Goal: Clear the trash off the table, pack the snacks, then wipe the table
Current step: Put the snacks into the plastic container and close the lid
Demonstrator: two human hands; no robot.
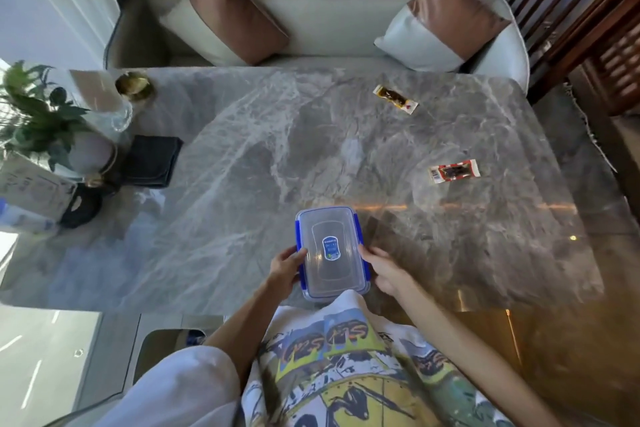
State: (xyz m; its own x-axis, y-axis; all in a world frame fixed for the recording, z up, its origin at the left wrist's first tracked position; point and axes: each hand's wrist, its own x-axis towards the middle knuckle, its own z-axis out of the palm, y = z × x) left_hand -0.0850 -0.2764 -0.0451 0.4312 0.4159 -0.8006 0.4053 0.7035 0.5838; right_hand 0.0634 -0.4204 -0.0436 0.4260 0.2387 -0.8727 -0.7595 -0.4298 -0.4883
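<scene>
Both hands, left (pixel 285 265) and right (pixel 382 269), grip the container (pixel 329 251) (lid on).

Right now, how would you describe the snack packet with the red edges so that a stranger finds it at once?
Start at the grey marble table before the white sofa. Two snack packets lie on its right half; take the nearer one, to the right beyond the plastic box. Its red border and barcode end set it apart from the yellowish far packet.
</scene>
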